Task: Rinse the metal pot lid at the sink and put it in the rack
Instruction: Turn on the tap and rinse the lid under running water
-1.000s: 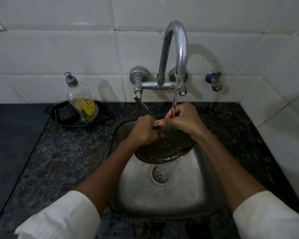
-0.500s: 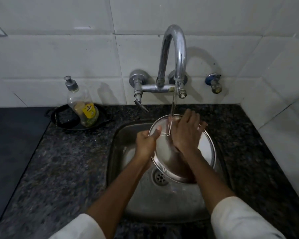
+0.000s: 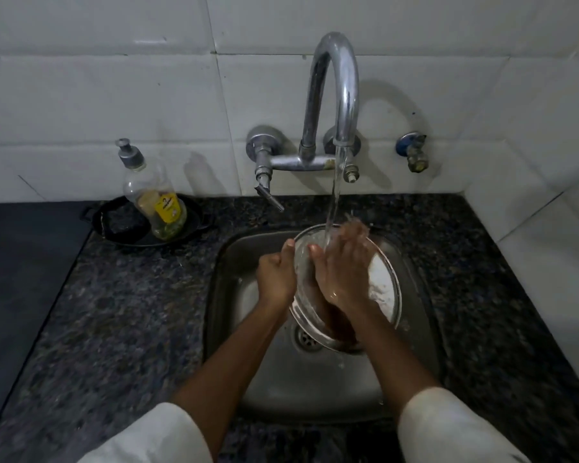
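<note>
Sliding upward under the stream, my flat, open right hand (image 3: 340,265) is rubbing the round metal pot lid (image 3: 383,289); my left hand (image 3: 276,275) is gripping its left rim.

Lid (image 3: 383,285) over sink (image 3: 315,389), bottle (image 3: 161,202) left of tap (image 3: 335,105).

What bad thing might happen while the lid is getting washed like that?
The wet pot lid is gripped at its rim by only the left hand, while the right hand rubs it flat; it might slip and clang into the sink. Water from the tap lands on the tilted lid and could splash onto the counter.
</note>
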